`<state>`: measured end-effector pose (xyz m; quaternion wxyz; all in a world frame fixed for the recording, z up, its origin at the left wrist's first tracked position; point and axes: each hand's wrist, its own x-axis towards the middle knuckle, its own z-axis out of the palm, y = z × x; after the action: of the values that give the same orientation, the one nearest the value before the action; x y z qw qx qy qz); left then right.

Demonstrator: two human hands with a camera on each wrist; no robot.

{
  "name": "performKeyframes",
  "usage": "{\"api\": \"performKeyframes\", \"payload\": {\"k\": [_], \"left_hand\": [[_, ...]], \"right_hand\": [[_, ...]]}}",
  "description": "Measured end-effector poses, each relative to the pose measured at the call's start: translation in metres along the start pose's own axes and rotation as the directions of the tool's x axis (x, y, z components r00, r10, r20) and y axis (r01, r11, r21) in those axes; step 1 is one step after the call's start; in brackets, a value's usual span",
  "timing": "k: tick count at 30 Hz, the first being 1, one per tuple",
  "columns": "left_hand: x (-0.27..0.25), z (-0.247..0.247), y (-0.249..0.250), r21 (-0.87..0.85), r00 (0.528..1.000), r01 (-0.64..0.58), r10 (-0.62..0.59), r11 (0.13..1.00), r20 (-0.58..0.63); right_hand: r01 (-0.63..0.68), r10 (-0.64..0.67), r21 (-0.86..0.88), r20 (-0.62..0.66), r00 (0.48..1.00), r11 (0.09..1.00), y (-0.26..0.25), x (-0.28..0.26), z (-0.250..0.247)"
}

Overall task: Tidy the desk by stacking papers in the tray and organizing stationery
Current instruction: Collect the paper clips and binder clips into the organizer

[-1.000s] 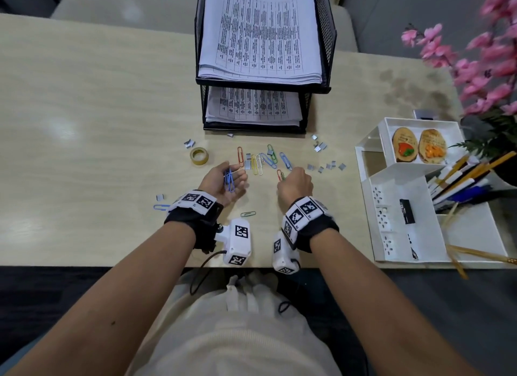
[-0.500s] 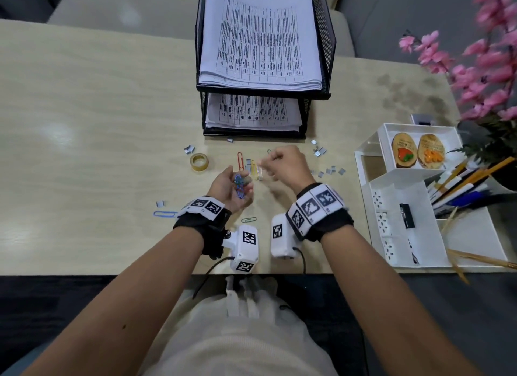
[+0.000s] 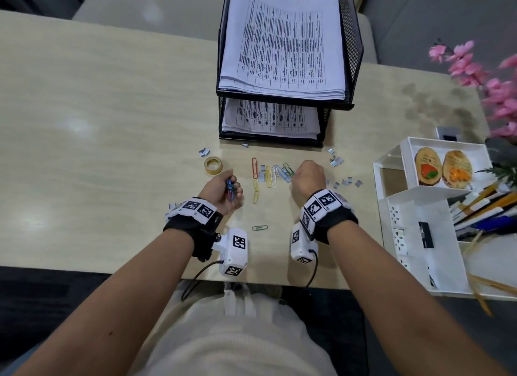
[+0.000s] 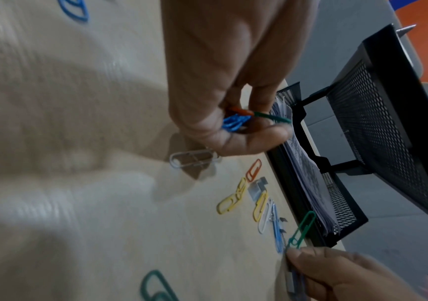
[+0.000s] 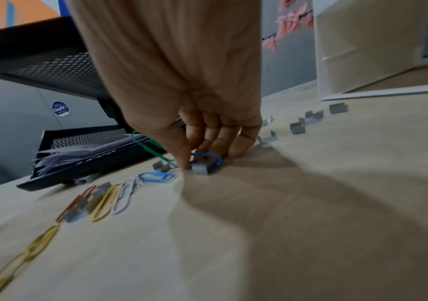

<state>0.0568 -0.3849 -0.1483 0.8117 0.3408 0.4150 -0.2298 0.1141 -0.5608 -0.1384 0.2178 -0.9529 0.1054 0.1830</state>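
My left hand [image 3: 233,188] hovers just over the desk, its fingers curled round a small bunch of paper clips [image 4: 234,122] in blue, orange and green. My right hand [image 3: 303,174] is knuckles-up, fingertips down on the desk. There it pinches a blue paper clip [image 5: 207,157] and the end of a green paper clip [image 4: 300,232], beside a grey staple strip [image 5: 201,169]. Between the hands lie loose paper clips: orange [image 3: 254,167], yellow [image 3: 269,177], white, blue, and a yellow chain [image 3: 255,192]. A green one [image 3: 259,228] lies nearer me.
The black mesh paper tray [image 3: 355,39] stands behind the clips with papers [image 3: 282,45] on both levels. A tape roll [image 3: 213,165] and scattered staple strips [image 3: 348,182] lie around. A white organizer [image 3: 419,235] holding pens [image 3: 486,205] stands at the right, pink flowers [image 3: 500,95] behind it.
My right hand has left the left hand and dropped to the right onto the clips on the desk. The left hand's fingers have curled tighter round the bunch.
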Motion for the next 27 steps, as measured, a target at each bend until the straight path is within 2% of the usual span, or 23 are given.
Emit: {"api": "performKeyframes", "payload": {"k": [4,7,10,12,14,16,18,21,27], "left_hand": [[0.002,0.005,-0.001,-0.005,1.0,-0.013,0.013,1.0,0.005],[0.002,0.011,-0.002,-0.049,0.998,-0.041,0.043,0.998,0.036],[0.004,0.02,-0.003,-0.089,0.995,-0.062,0.068,0.994,0.066],[0.005,0.025,-0.006,-0.117,0.991,-0.047,0.061,0.992,0.121],[0.008,0.027,-0.008,-0.133,0.987,-0.015,0.036,0.991,0.158],[0.008,0.029,-0.008,-0.133,0.991,0.01,0.008,0.991,0.132],[0.005,0.028,-0.005,-0.087,0.997,0.009,-0.003,0.996,0.071],[0.002,0.019,0.0,-0.041,0.999,0.038,-0.036,0.998,0.038],[-0.002,0.001,0.011,-0.041,0.998,0.049,-0.047,0.998,0.045]], "right_hand": [[-0.016,0.024,0.164,-0.047,0.999,0.986,0.001,-0.005,-0.014],[0.095,-0.071,0.32,-0.085,0.994,0.943,-0.007,-0.017,-0.024],[0.223,-0.246,0.38,0.011,0.969,0.898,-0.023,-0.041,-0.026],[0.219,-0.297,0.468,0.098,0.95,0.856,-0.033,-0.052,-0.022],[0.211,-0.307,0.536,0.095,0.947,0.818,-0.039,-0.053,-0.018],[0.234,-0.267,0.506,-0.008,0.964,0.83,-0.039,-0.047,-0.018],[0.213,-0.192,0.419,-0.092,0.977,0.883,-0.031,-0.035,-0.016],[0.131,-0.114,0.257,-0.081,0.99,0.957,-0.016,-0.022,-0.003],[0.132,-0.132,-0.012,-0.061,0.989,0.991,-0.009,-0.023,0.012]]}}
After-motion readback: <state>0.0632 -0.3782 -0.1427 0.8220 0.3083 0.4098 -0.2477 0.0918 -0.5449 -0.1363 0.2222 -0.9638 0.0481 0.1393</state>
